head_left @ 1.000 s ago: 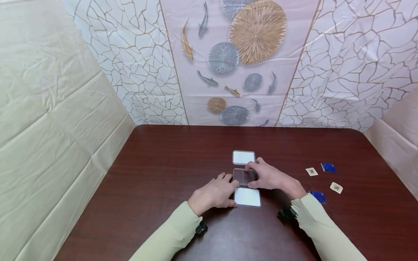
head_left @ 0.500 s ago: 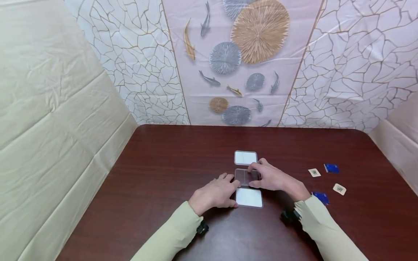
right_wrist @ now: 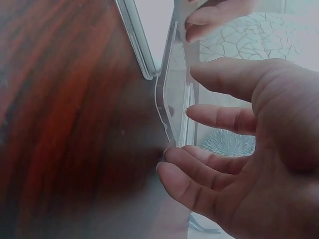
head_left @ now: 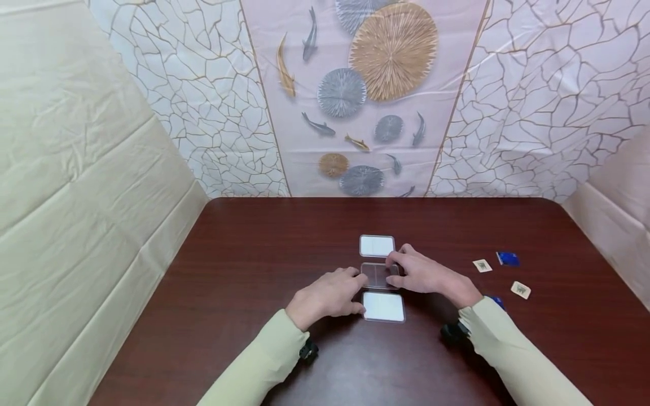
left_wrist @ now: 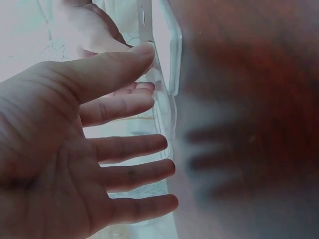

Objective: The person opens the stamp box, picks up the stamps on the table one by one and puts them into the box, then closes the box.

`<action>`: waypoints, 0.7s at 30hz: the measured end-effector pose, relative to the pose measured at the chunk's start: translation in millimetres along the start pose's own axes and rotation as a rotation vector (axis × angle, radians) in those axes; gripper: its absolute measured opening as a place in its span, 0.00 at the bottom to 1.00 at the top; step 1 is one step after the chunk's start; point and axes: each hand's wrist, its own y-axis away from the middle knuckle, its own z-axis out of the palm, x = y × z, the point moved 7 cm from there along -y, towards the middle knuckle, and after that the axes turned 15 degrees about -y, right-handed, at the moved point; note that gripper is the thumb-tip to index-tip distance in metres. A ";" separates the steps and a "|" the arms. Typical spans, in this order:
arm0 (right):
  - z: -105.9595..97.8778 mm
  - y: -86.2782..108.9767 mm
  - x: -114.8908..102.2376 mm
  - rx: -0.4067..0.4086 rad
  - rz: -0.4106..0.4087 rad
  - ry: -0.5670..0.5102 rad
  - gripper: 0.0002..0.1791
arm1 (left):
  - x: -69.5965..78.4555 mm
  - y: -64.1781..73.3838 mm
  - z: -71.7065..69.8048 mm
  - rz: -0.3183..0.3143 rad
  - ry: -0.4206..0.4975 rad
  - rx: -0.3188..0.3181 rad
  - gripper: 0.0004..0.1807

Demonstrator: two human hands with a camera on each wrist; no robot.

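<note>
Clear plastic case (head_left: 380,276) lies on the table (head_left: 254,242) between two white-filled cases (head_left: 383,308). Left hand (head_left: 325,294) and right hand (head_left: 426,273) flank it, each grip slack, grasping nothing. Likely lining-up step; next calls for light edge nudges.

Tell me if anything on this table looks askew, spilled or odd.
I see no spill or damage. The middle rectangle is see-through, while the near rectangle and far rectangle show white. On the right, two pale squares and two blue pieces lie loosely scattered, unlike the neat row.

No readable text or numbers
</note>
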 end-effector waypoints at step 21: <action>-26.4 -20.7 -5.6 -0.059 -0.036 0.077 0.13 | -24.4 -28.1 -28.1 -0.026 0.008 -0.012 0.21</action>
